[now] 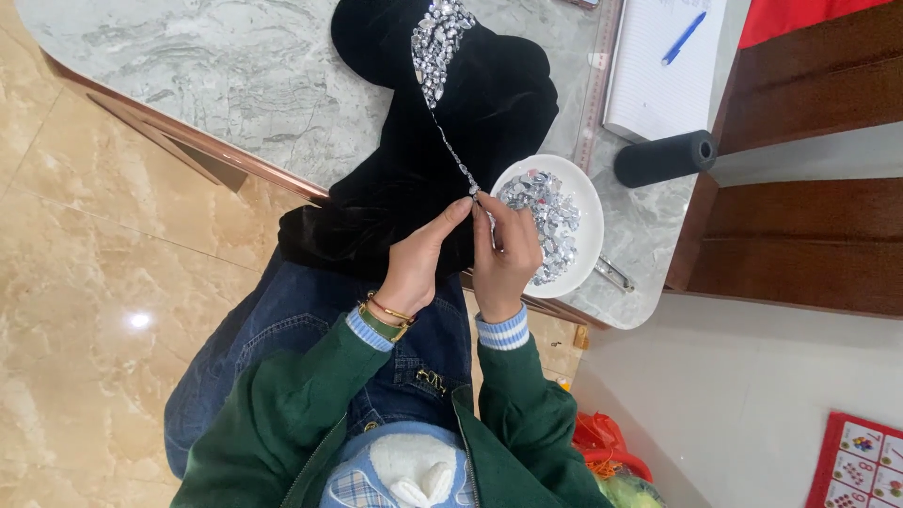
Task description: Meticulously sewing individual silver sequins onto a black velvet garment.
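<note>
left hand point(414, 263): near, just below the garment's edge; thumb + forefinger closed in a pinch on the trim strand, wrist w/ gold bangles over your lap.
right hand point(503, 256): beside the left, fingertips nearly touching it; fingers closed at the same spot. Looks like a pinch on something tiny there (a stone or a needle). Too small to tell which.
trim strand point(450, 141): thin line of small clear stones, runs from the pinch point up and away to the beaded patch. My read: light, limp, snags easily. Hold it close to the work point, not mid-span.
black garment point(470, 103): velvet-like, soft, draped off the table's near edge toward your lap, bulk resting on the marble. Prob. slippery pile, no stiffness. Take it by a fold near the edge and let the table carry the wt.
beaded patch point(437, 42): dense cluster of faceted clear stones at far end of the garment. Likely fragile at the stitching; don't grip there.
white bowl point(560, 221): just right of your right hand, on the table point(235, 85), holds loose rhinestones point(546, 212). Stones: hard, tiny, slick. Pick singly w/ fingertips.
metal tool point(613, 274): right of the bowl, near table edge.
black spool point(665, 158): farther right, lying on its side.
notepad point(658, 56): far right, blue pen point(684, 38) on it.
</note>
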